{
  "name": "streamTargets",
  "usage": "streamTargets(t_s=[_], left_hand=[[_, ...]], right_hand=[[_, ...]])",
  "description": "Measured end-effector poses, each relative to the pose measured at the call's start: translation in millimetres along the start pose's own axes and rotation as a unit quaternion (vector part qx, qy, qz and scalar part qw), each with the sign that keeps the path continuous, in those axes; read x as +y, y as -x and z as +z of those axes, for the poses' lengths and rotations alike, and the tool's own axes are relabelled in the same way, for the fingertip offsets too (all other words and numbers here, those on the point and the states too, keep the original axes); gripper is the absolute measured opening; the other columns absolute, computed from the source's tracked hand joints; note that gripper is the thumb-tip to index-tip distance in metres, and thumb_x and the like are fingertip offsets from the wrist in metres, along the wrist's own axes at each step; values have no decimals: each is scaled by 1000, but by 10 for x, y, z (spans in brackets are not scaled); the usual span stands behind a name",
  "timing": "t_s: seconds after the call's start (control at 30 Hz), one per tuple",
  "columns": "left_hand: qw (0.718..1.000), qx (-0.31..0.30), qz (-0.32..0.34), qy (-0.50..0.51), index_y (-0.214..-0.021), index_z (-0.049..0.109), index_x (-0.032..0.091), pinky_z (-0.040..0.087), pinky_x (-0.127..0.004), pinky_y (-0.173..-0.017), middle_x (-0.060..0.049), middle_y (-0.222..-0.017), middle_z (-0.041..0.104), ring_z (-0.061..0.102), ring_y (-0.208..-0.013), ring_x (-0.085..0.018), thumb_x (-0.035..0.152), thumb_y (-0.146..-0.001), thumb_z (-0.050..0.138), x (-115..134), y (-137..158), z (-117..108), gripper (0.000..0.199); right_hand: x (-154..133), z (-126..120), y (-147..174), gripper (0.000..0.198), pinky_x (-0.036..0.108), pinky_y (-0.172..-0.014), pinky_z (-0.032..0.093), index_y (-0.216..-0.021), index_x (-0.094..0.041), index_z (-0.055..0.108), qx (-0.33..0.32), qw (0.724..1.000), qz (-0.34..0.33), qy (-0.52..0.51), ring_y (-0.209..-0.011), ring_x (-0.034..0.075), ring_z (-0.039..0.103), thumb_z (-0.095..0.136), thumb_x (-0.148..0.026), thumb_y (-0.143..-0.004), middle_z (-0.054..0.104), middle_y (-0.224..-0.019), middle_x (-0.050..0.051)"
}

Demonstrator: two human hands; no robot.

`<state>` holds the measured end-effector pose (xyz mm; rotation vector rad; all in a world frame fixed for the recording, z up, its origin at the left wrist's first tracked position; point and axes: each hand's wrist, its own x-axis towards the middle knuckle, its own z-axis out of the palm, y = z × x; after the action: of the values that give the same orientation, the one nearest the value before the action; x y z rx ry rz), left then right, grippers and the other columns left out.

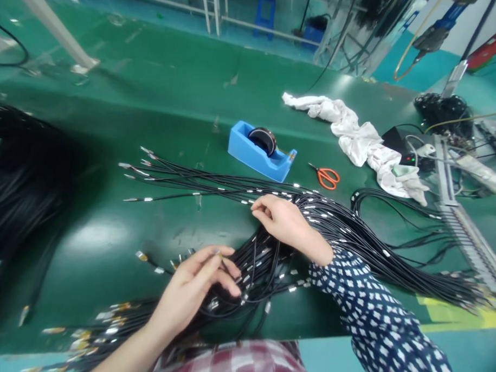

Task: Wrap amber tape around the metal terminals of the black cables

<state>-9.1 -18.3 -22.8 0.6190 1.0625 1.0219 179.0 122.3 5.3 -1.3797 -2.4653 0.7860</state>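
Observation:
Thin black cables with small white labels and metal-looking ends lie in a long bundle [364, 241] across the bench. My left hand [200, 276] is at the near side, thumb and fingers closed on the end of a black cable [224, 264] with a yellowish tip. Farther up and to the right, my right hand [285, 222] rests over the bundle. Its fingertips are pinched at a black cable beside a white label; the exact grip is partly hidden. Between and below both hands, more cables [249, 267] curve in a looped heap.
Beyond the bundle stand a blue tape dispenser [257, 156] and orange-handled scissors [328, 178]. A crumpled white cloth [355, 135] lies at the back right, near a metal rail [466, 231]. A large black cable pile [24, 178] fills the left, with cable ends [92, 332] at the near edge.

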Motion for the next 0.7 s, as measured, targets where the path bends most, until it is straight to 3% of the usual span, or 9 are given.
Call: streamTargets(t_s=[0.1, 0.23, 0.37, 0.47, 0.6, 0.63, 0.7], left_hand=[[997, 23, 16, -70, -97, 69, 16, 50, -30, -71, -5, -81, 75, 69, -55, -15, 34, -95, 53, -47, 3, -63, 24], [976, 77, 54, -195, -90, 73, 15, 48, -28, -56, -7, -79, 76, 64, -52, -15, 36, -91, 57, -90, 17, -132, 27], [896, 110, 182, -389, -75, 71, 17, 47, -27, -63, -5, -74, 72, 65, -66, -18, 31, -90, 58, -107, 42, -225, 24], [852, 120, 208, -466, -69, 65, 19, 42, -27, -64, -2, -67, 64, 59, -62, -15, 29, -91, 56, -118, 43, -309, 26], [838, 126, 190, -495, -51, 53, 19, 32, -27, -54, 3, -53, 49, 45, -51, -13, 30, -87, 62, -64, 47, -389, 38], [844, 131, 182, -488, -50, 52, 19, 32, -27, -53, 3, -51, 47, 44, -50, -12, 31, -85, 64, -24, 51, -401, 38], [884, 142, 157, -416, -65, 63, 19, 35, -26, -55, 3, -57, 54, 48, -53, -13, 33, -82, 69, 94, 59, -417, 22]], right_hand=[[15, 73, -183, 15, 30, -75, 47, -104, -20, 64, 13, 994, -25, 107, -91, 19, 62, 56, -23, -92, 66, -105, 4], [86, 268, -456, 25, 33, -75, 50, -116, -18, 60, 35, 977, -68, 196, -102, 24, 58, 54, -20, -92, 61, -116, 10], [159, 394, -622, 18, 32, -68, 50, -101, -15, 64, 42, 974, -96, 199, -98, 24, 57, 47, -14, -94, 60, -112, 13], [169, 357, -595, 18, 31, -71, 50, -96, -16, 62, 56, 975, -111, 183, -96, 23, 57, 45, -14, -95, 62, -105, 12], [150, 167, -350, 13, 30, -82, 50, -97, -17, 59, 84, 978, -128, 143, -93, 19, 59, 46, -18, -96, 64, -97, 7], [150, 114, -255, 13, 30, -82, 50, -97, -18, 59, 93, 979, -134, 122, -91, 18, 59, 46, -19, -96, 63, -96, 7], [164, 25, -35, 12, 31, -78, 50, -97, -19, 58, 108, 981, -144, 66, -87, 18, 59, 46, -20, -96, 63, -94, 7]])
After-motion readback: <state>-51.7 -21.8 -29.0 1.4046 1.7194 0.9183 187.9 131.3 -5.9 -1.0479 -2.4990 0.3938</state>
